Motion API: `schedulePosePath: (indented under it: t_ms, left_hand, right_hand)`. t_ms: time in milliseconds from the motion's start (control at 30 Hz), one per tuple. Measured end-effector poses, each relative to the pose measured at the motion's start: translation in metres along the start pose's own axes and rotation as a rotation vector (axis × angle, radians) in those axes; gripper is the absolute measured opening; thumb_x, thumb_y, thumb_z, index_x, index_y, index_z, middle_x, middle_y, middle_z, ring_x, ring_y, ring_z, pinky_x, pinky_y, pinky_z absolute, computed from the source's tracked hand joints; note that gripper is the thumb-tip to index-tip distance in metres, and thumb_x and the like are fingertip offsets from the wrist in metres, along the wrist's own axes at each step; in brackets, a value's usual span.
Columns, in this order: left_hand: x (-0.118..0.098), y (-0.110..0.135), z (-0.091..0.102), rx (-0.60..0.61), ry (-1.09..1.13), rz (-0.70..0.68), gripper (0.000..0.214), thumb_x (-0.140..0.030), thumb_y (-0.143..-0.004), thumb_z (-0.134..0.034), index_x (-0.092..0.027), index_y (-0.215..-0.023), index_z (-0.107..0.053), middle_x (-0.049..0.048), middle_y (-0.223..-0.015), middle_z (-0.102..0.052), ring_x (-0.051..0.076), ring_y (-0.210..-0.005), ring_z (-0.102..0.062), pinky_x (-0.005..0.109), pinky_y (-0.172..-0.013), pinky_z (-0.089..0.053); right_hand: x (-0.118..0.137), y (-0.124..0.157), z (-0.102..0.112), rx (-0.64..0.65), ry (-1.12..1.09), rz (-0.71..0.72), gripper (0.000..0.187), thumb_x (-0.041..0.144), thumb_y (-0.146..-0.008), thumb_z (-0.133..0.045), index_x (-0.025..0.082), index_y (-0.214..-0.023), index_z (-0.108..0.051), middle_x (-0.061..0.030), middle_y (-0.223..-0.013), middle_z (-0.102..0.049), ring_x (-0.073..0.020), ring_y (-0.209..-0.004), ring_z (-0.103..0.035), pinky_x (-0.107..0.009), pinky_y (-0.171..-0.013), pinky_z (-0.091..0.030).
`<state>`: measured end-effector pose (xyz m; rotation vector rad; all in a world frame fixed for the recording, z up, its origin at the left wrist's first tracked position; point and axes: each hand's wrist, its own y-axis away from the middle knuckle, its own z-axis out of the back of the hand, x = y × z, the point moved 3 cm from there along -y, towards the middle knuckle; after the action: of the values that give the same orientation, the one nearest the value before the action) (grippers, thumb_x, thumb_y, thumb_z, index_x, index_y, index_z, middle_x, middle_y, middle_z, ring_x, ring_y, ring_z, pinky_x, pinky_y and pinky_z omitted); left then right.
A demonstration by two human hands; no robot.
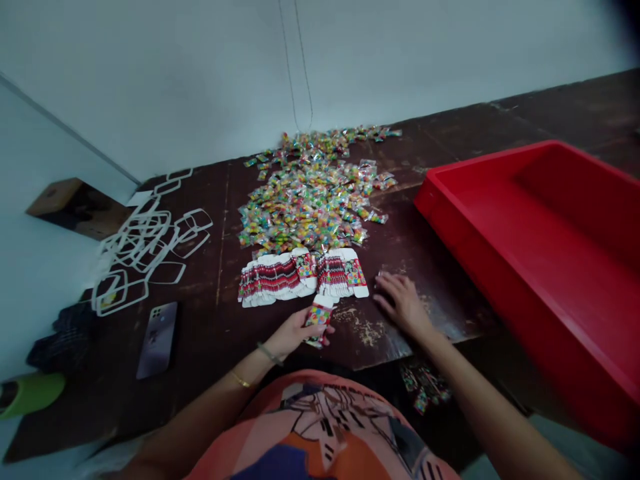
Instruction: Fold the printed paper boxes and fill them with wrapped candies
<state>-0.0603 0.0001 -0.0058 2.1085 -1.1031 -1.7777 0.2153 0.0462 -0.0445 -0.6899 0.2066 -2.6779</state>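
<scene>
My left hand (pixel 295 333) is closed around a small printed carton (pixel 320 315), red with coloured dots and a white flap, held just above the table's front edge. Palm down, my right hand (pixel 403 303) lies on the dark table with its fingers stretched out and nothing seen in them. To the left of that hand are two fanned rows of flattened cartons, a left row (pixel 277 277) and a right row (pixel 343 273). Behind them spreads a big heap of clear packets with colourful candies (pixel 310 200).
A large red tray (pixel 480 233) stands at the right. White loop bands (pixel 145 240), a cardboard box (pixel 77 207), a phone (pixel 157 340), a dark cloth (pixel 65 340) and a green cup-like item (pixel 37 393) lie left. More cartons (pixel 425 387) sit below the table edge.
</scene>
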Motion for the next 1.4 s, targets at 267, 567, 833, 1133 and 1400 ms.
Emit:
schedulePosePath:
  t_ms: [267, 567, 833, 1133, 1400]
  left_hand:
    - [0.023, -0.030, -0.038, 0.004, 0.039, -0.011, 0.049, -0.027, -0.065, -0.073, -0.012, -0.108, -0.053, 0.0078, -0.090, -0.064, 0.017, -0.077, -0.063, 0.025, -0.057, -0.054]
    - [0.021, -0.020, -0.055, 0.081, -0.121, -0.096, 0.045, -0.025, -0.070, -0.068, -0.014, -0.111, -0.051, 0.0012, -0.076, -0.057, 0.012, -0.065, -0.057, 0.017, -0.044, -0.045]
    - [0.017, -0.014, -0.047, 0.098, 0.054, 0.008, 0.066, -0.065, -0.081, -0.039, -0.008, -0.106, -0.060, 0.0102, -0.079, -0.062, 0.018, -0.068, -0.060, 0.021, -0.044, -0.043]
    - [0.005, -0.021, -0.050, 0.062, -0.149, -0.066, 0.036, -0.027, -0.069, -0.058, -0.015, -0.102, -0.066, 0.0043, -0.083, -0.063, 0.012, -0.070, -0.053, 0.016, -0.050, -0.040]
    - [-0.003, -0.031, -0.057, 0.127, 0.011, -0.049, 0.039, -0.034, -0.074, -0.053, -0.012, -0.104, -0.065, 0.0089, -0.089, -0.064, 0.019, -0.080, -0.056, 0.027, -0.061, -0.047]
  right_hand:
    - [0.096, 0.104, 0.004, 0.096, -0.452, 0.026, 0.033, 0.021, -0.093, -0.042, 0.030, -0.121, -0.057, -0.0084, -0.115, -0.060, -0.0218, -0.103, -0.055, -0.038, -0.088, -0.046]
    - [0.091, 0.003, 0.034, 0.045, -0.711, -0.246, 0.018, 0.037, -0.084, -0.059, 0.021, -0.090, -0.064, -0.0042, -0.080, -0.063, -0.0178, -0.077, -0.056, -0.031, -0.073, -0.046]
    - [0.097, 0.032, 0.015, -0.101, -1.027, -0.459, 0.025, 0.041, -0.088, -0.052, 0.023, -0.099, -0.066, -0.0069, -0.103, -0.060, -0.0179, -0.085, -0.056, -0.033, -0.077, -0.046]
    - [0.098, 0.019, 0.013, 0.295, -1.184, -0.409, 0.026, 0.037, -0.077, -0.066, 0.018, -0.094, -0.071, -0.0043, -0.085, -0.063, -0.0124, -0.068, -0.056, -0.025, -0.063, -0.048]
    - [0.091, -0.006, 0.050, 0.262, -0.886, -0.134, 0.024, 0.033, -0.085, -0.058, 0.023, -0.102, -0.072, -0.0069, -0.101, -0.066, -0.0188, -0.093, -0.062, -0.033, -0.083, -0.048]
